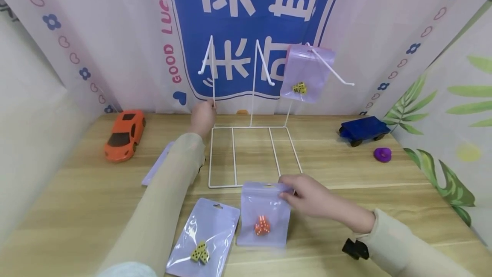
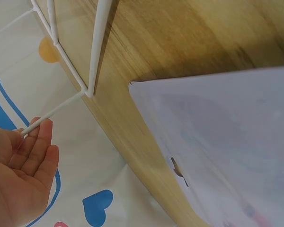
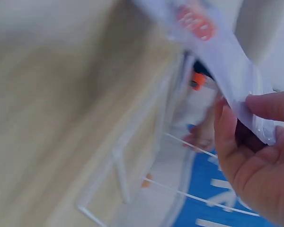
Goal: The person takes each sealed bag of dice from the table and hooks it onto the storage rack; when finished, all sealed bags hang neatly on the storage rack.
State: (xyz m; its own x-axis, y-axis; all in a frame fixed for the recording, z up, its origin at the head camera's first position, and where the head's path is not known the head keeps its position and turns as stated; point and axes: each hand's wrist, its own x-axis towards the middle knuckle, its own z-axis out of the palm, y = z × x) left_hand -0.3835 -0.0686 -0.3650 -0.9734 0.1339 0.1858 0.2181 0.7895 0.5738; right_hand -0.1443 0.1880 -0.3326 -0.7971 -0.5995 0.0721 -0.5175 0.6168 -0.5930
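Observation:
My left hand (image 1: 203, 118) pinches the left upright of a white wire rack (image 1: 251, 127), low down near the tabletop; the left wrist view shows the thumb and fingers around the thin rod (image 2: 57, 109). In my right hand (image 1: 307, 195) is the top corner of a lilac zip bag with orange dice (image 1: 262, 225), gripped between thumb and fingers and raised in front of the rack. Another bag, with yellow dice (image 1: 200, 252), lies flat beside it to the left. A third bag with yellow dice (image 1: 300, 88) hangs from the rack's right hook.
Partly behind my left forearm lies another lilac bag (image 1: 155, 168). An orange toy car (image 1: 124, 136) stands at the left. At the right are a blue toy car (image 1: 364, 131) and a small purple ring-like piece (image 1: 382, 154). A printed curtain (image 1: 134, 54) hangs behind the rack.

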